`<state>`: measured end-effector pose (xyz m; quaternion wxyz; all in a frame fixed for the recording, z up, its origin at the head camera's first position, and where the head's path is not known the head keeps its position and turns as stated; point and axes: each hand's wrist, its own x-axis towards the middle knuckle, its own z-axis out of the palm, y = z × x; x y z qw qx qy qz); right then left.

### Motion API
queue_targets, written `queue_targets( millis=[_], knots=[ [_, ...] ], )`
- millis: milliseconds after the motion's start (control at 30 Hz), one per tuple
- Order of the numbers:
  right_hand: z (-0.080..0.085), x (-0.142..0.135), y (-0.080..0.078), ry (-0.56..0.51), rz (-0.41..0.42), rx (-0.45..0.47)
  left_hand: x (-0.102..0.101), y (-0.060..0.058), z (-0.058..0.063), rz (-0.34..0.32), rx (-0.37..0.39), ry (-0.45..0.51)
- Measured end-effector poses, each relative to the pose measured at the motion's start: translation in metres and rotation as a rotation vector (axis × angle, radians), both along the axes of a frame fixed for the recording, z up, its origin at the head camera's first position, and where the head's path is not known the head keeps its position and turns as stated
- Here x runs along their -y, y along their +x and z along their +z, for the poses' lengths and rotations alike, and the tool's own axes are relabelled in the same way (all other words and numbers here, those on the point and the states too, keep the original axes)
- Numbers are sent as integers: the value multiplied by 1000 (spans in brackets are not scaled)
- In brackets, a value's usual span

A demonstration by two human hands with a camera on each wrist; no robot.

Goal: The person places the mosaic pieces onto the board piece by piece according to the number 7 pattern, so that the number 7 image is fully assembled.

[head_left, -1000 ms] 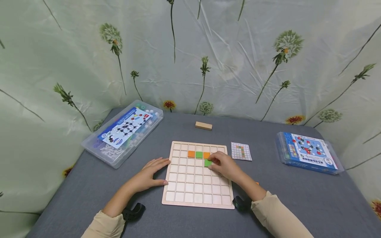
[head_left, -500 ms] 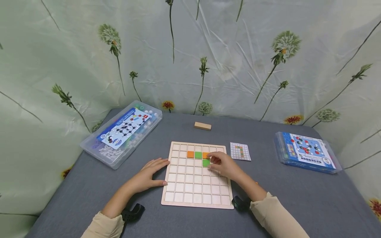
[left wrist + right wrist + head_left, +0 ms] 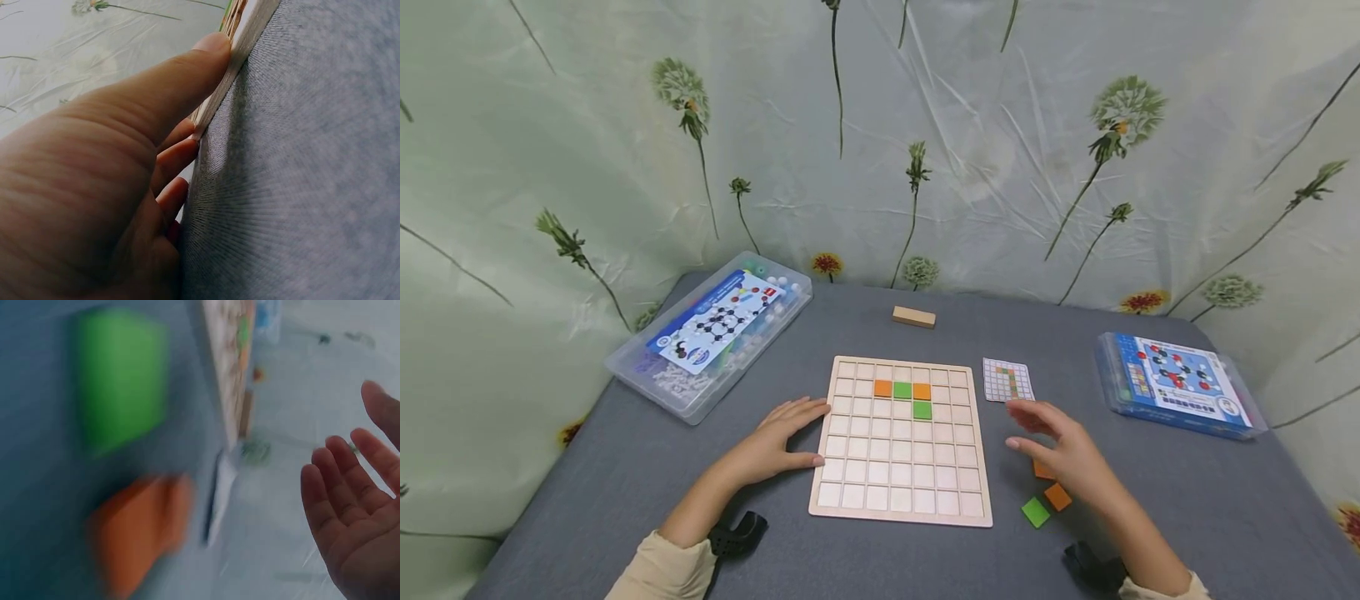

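A wooden grid board [image 3: 900,475] lies in the middle of the table in the head view. Two orange tiles and a green tile [image 3: 902,390] sit in a row near its top, with another green tile [image 3: 922,410] below the right one. My left hand [image 3: 775,442] rests against the board's left edge, thumb and fingertips touching it, as the left wrist view also shows. Right of the board, my right hand [image 3: 1060,454] is in the air with loosely bent fingers and holds nothing. Beneath and beside it lie a loose green tile [image 3: 1036,512] and orange tiles [image 3: 1057,497], blurred in the right wrist view.
A pattern card [image 3: 1007,381] lies right of the board's top corner. Behind the board is a small wooden block [image 3: 913,317]. Clear plastic boxes of molecule-model parts stand at left [image 3: 707,333] and right [image 3: 1180,386]. A flowered cloth [image 3: 970,167] hangs behind the table.
My right hand has let go of the green tile in the grid and moved right, off the board, uncovering the loose tiles. My left hand stays at the board's edge.
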<state>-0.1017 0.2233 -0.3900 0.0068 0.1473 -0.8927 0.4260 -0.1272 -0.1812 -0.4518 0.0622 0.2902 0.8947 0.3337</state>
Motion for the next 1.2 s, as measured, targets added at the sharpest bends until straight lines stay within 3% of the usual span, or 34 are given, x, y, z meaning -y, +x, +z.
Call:
queue_targets(
  millis=[267,433,667,767,1000,1200],
  knots=[
    [-28,-40,17,162,-74,186,-1,0,0,-3,-9,-4],
    [-35,-46,18,220,-82,212,-1,0,0,-4,-2,-3],
    [-32,-36,12,323,-95,153,0,1,1,2,9,6],
    [-25,-27,8,327,-98,80,0,0,1,-1,1,9],
    [-12,13,-5,171,-10,-75,0,0,0,0,3,4],
    [-21,47,-20,89,83,-145,0,0,0,-5,-14,6]
  ],
)
